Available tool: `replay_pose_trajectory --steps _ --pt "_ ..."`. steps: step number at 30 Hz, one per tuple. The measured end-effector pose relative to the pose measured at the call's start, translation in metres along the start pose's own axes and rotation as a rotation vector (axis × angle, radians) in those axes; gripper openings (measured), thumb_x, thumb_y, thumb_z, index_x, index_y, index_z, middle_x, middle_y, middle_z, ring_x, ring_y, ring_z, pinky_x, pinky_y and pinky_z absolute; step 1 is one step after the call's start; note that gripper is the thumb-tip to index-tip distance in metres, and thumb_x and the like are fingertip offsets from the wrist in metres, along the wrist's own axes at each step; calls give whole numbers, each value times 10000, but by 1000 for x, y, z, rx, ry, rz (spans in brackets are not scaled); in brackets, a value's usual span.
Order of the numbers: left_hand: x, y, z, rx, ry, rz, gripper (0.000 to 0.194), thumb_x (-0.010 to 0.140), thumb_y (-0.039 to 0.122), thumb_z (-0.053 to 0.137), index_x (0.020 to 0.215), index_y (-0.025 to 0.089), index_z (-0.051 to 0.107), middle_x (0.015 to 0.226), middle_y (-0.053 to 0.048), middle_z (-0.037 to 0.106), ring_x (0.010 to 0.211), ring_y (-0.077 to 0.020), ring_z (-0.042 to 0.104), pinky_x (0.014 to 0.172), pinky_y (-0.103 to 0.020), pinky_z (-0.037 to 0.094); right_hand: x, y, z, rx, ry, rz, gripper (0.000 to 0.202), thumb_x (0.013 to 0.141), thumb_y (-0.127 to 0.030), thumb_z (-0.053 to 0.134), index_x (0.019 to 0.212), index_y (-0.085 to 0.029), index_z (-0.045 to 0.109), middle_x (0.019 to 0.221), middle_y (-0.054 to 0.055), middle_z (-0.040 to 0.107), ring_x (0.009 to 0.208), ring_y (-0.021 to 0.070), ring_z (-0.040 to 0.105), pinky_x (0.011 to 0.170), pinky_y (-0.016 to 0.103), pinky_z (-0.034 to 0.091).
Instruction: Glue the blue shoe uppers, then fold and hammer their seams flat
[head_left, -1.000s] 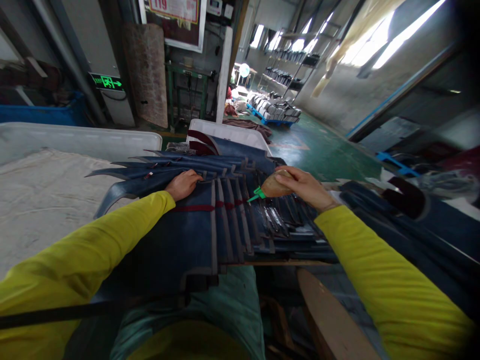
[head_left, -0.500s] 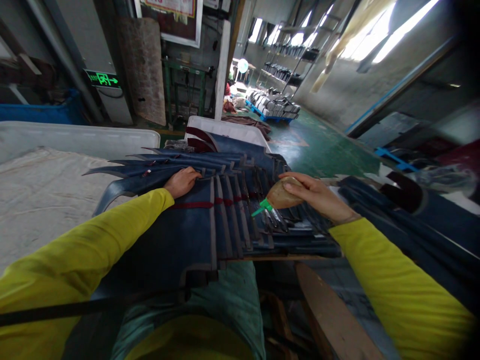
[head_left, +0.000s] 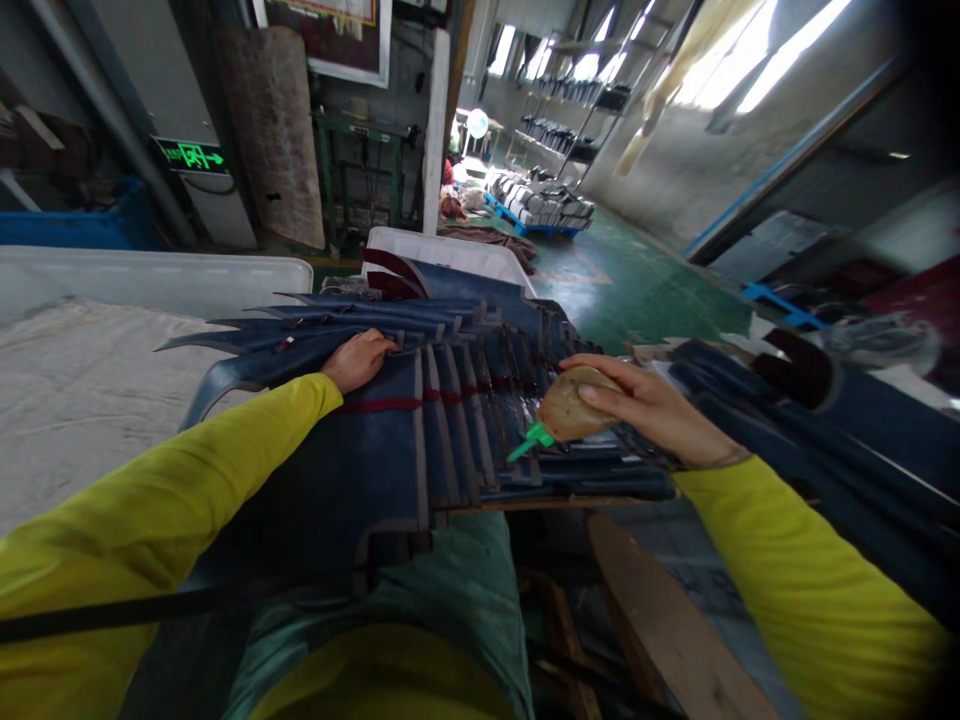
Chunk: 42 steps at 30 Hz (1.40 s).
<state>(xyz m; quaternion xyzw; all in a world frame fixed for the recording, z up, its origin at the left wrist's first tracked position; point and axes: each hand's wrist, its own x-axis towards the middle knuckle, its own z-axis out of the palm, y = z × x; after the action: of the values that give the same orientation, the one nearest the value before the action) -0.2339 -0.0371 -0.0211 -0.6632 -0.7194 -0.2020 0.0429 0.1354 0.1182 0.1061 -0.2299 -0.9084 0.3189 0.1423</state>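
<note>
My right hand (head_left: 660, 405) is wrapped round a squeeze bottle (head_left: 577, 403), tan and rounded, with a green nozzle (head_left: 530, 440) tilted down to the left. Its tip is just above overlapping dark blue panels (head_left: 457, 440), whose grey edges are fanned out in steps. Wet, shiny streaks show on the panels left of the bottle. My left hand (head_left: 358, 361) lies on the top blue panel (head_left: 360, 450) near its far edge, fingers together and bent onto it. A dark red stripe (head_left: 382, 404) crosses that panel. The undersides of my left fingers are hidden.
A white bin (head_left: 292, 268) with pale cloth stands at left, and another white bin (head_left: 480, 255) is behind the panels. More blue pieces (head_left: 855, 440) lie at right. A brown board (head_left: 660, 610) leans below the table edge. Green floor (head_left: 637, 270) stretches beyond.
My right hand has moved the bottle slightly right and down, its nozzle now nearer the panels' front edge. My left hand keeps its place on the top panel. The view has shifted a little.
</note>
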Motion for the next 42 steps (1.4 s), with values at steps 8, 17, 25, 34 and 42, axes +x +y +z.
replay_pose_trajectory --steps 8,17,25,34,42 --pt "0 -1 0 -1 -6 0 380 832 129 376 1117 181 623 1037 -79 581 986 -196 539 949 -356 433 -10 -6 4 3 15 -14 404 819 -502 564 1164 -292 576 1121 16 650 1037 271 609 922 411 486" --pt "1 -1 0 6 -9 2 379 832 131 372 1111 172 626 1039 -85 585 999 -199 541 956 -357 432 -8 0 9 -48 90 -65 416 821 -494 565 1178 -282 564 1172 28 620 1079 267 582 940 404 473" --pt "0 0 1 15 1 2 378 831 126 372 1108 178 624 1046 -78 583 1003 -195 544 963 -356 434 23 23 21 -62 248 -96 440 806 -492 582 1182 -265 546 1167 46 606 1087 262 568 973 437 437" --pt "0 -1 1 9 -11 2 376 837 134 370 1115 174 619 1055 -84 573 1004 -202 541 970 -370 426 1 5 7 -36 56 -69 408 823 -493 557 1175 -286 555 1163 26 618 1083 267 572 939 406 463" --pt "0 0 1 -14 -1 -1 365 839 134 375 1103 185 622 1047 -74 578 1003 -193 540 963 -362 428 32 28 22 -92 215 -133 430 814 -479 569 1191 -275 525 1193 45 578 1113 261 540 983 434 420"
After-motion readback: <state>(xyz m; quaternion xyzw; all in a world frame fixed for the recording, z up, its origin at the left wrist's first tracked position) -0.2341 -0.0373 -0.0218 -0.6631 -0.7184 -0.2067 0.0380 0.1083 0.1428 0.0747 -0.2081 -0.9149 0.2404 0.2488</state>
